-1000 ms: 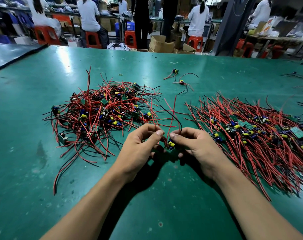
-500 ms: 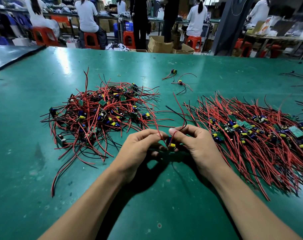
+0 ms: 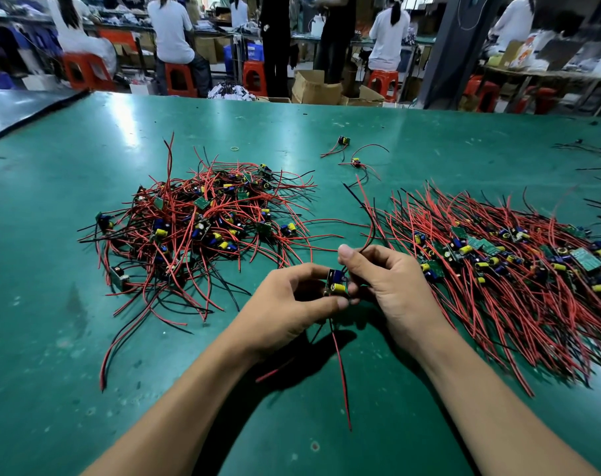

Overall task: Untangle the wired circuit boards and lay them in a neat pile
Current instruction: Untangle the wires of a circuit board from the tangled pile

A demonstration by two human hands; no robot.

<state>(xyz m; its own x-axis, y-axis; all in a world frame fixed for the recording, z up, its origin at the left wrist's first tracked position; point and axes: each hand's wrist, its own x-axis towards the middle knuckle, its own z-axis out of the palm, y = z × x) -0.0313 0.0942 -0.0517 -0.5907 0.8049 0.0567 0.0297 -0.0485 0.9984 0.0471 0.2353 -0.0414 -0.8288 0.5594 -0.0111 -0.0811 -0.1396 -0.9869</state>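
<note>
Fingers of left hand (image 3: 285, 300) and right hand (image 3: 391, 283) pinch circuit board (image 3: 336, 285).

This is an electronics assembly workshop. A wide green bench (image 3: 86, 338) carries small boards trailing red and black leads: a tangled heap (image 3: 202, 228) at ten o'clock, a combed pile (image 3: 498, 269) at two. Beyond its far edge, from eleven to one o'clock, workers (image 3: 173, 32) in white tops sit on red stools (image 3: 178, 79), backs turned. Open cartons (image 3: 314, 87) stand on the floor at twelve.
</note>
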